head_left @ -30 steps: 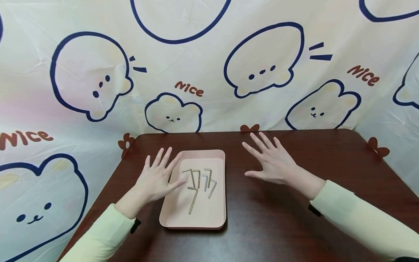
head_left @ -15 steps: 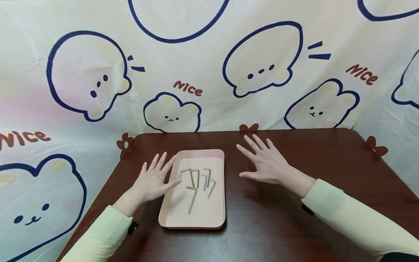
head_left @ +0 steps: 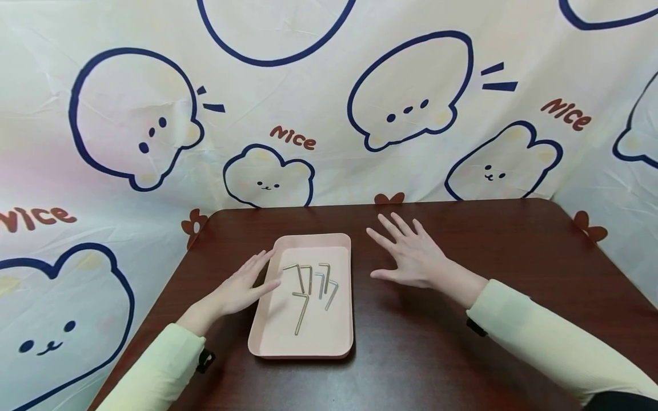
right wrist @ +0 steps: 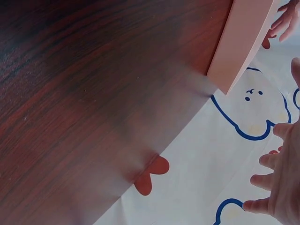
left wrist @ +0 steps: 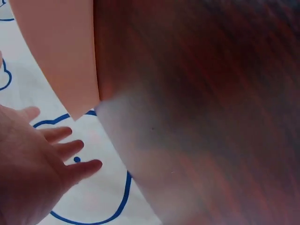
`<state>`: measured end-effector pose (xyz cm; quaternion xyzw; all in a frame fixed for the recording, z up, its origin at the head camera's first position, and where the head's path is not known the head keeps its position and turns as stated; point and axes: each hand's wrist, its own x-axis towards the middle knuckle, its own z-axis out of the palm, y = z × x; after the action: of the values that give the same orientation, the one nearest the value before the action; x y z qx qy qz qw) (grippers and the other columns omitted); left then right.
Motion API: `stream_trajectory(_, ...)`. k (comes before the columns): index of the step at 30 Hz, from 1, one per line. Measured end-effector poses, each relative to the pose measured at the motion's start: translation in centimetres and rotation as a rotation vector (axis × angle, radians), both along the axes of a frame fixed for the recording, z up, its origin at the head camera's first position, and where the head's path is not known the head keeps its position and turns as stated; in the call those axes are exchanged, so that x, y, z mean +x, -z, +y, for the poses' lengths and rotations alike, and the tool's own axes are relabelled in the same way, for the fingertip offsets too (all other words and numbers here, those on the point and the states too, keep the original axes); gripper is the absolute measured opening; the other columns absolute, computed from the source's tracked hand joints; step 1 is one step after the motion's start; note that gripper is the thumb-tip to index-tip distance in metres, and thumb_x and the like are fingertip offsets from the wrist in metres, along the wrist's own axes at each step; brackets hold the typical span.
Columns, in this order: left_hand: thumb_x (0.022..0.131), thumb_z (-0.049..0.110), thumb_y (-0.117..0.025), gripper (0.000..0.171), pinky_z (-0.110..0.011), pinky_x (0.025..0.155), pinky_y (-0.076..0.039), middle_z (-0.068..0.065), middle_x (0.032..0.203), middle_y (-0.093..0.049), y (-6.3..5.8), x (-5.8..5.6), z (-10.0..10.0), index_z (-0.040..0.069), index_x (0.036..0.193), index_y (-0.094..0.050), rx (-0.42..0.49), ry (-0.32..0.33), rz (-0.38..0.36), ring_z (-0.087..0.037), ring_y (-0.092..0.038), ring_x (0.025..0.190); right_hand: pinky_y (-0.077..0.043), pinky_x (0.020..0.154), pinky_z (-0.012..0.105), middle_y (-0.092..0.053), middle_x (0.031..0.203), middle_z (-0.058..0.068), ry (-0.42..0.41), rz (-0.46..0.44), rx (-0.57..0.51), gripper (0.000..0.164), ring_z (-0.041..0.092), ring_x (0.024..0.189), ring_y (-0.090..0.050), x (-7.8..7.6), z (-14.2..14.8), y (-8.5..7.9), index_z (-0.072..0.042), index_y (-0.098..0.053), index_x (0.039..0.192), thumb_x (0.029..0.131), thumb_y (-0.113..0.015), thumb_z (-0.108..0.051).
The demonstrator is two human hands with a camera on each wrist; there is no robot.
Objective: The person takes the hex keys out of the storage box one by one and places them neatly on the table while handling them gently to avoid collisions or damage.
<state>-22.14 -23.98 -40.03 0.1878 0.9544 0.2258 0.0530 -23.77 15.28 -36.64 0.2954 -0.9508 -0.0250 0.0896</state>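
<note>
The printed cloth [head_left: 334, 103] carries the word "Nice" in brown letters. Compared with half a second ago, the straight fingers of the left hand [head_left: 239, 291] look closer together, beside the pink tray [head_left: 329, 337] on the desk [head_left: 437, 354]; the right hand [head_left: 416, 260] spreads its fingers wide. Six L-shaped metal rods [head_left: 311, 279] inside the tray appear only in the head view; wrist views show its outer side.

Free gap over bench [head_left: 437, 354] between tray [head_left: 325, 338] and right hand [head_left: 413, 258]. Left hand [head_left: 238, 291] blocks tray's left side. Cloth [head_left: 331, 97] stands behind bench.
</note>
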Motion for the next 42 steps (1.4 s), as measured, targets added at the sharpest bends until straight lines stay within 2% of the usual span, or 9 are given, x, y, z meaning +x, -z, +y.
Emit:
stream_trajectory(6,0.097,0.047,-0.053,0.077,-0.060,0.110,-0.018,-0.020,0.158,-0.018,0.1,-0.2,-0.1,0.010,0.156,-0.018,0.132,0.038,-0.072,-0.038,-0.015,0.144,-0.020,0.107,0.064,-0.019,0.159,0.014,-0.009,0.006,-0.010,0.089,0.036,0.145,-0.015,0.0,-0.4,0.1,-0.023,-0.027,0.155,0.085,-0.050,-0.073)
stream_trajectory(13,0.099,0.037,-0.055,0.070,-0.060,0.109,-0.021,-0.017,0.157,-0.021,0.7,-0.4,-0.7,0.013,0.155,-0.020,0.287,0.011,-0.204,-0.037,-0.019,0.143,-0.021,0.108,0.063,-0.017,0.160,0.012,-0.030,-0.016,-0.035,0.088,0.034,0.145,-0.014,-0.2,-0.9,0.3,-0.025,-0.026,0.155,0.086,-0.046,-0.075)
stream_trajectory(19,0.097,0.028,-0.061,0.067,-0.058,0.107,-0.026,-0.021,0.153,-0.028,1.4,-1.0,-0.9,0.006,0.151,-0.028,0.395,0.065,-0.233,-0.040,-0.027,0.139,-0.021,0.108,0.063,-0.016,0.160,0.011,-0.036,-0.046,-0.047,0.088,0.033,0.146,-0.013,-0.6,-1.3,0.5,-0.026,-0.025,0.156,0.086,-0.048,-0.073)
stream_trajectory(25,0.094,0.024,-0.066,0.065,-0.057,0.106,-0.028,-0.017,0.150,-0.036,2.0,-1.5,-1.1,0.004,0.148,-0.036,0.425,0.101,-0.226,-0.039,-0.032,0.137,-0.023,0.108,0.061,-0.018,0.160,0.009,-0.059,-0.051,-0.044,0.090,0.032,0.145,-0.017,-1.1,-1.5,0.5,-0.027,-0.024,0.156,0.085,-0.037,-0.080)
stream_trajectory(32,0.093,0.016,-0.067,0.063,-0.058,0.106,-0.029,-0.024,0.144,-0.042,2.4,-1.9,-1.9,-0.001,0.146,-0.036,0.463,0.155,-0.256,-0.040,-0.036,0.133,-0.024,0.108,0.060,-0.021,0.159,0.009,-0.065,-0.085,-0.060,0.087,0.031,0.144,-0.021,-1.6,-1.5,0.6,-0.027,-0.024,0.156,0.086,-0.041,-0.077)
stream_trajectory(38,0.091,0.010,-0.069,0.066,-0.061,0.106,-0.025,-0.026,0.146,-0.038,2.8,-2.2,-2.4,-0.003,0.146,-0.035,0.489,0.188,-0.277,-0.044,-0.030,0.137,-0.025,0.109,0.058,-0.023,0.158,0.009,-0.076,-0.097,-0.063,0.088,0.031,0.143,-0.023,-2.1,-1.4,0.9,-0.027,-0.025,0.155,0.085,-0.034,-0.081)
stream_trajectory(42,0.090,0.010,-0.069,0.067,-0.061,0.107,-0.023,-0.026,0.147,-0.037,2.8,-2.3,-2.5,-0.002,0.146,-0.035,0.496,0.196,-0.290,-0.043,-0.028,0.138,-0.026,0.109,0.054,-0.028,0.157,0.010,-0.111,-0.107,-0.081,0.084,0.030,0.141,-0.027,-2.5,-1.4,0.9,-0.026,-0.028,0.155,0.088,-0.039,-0.075)
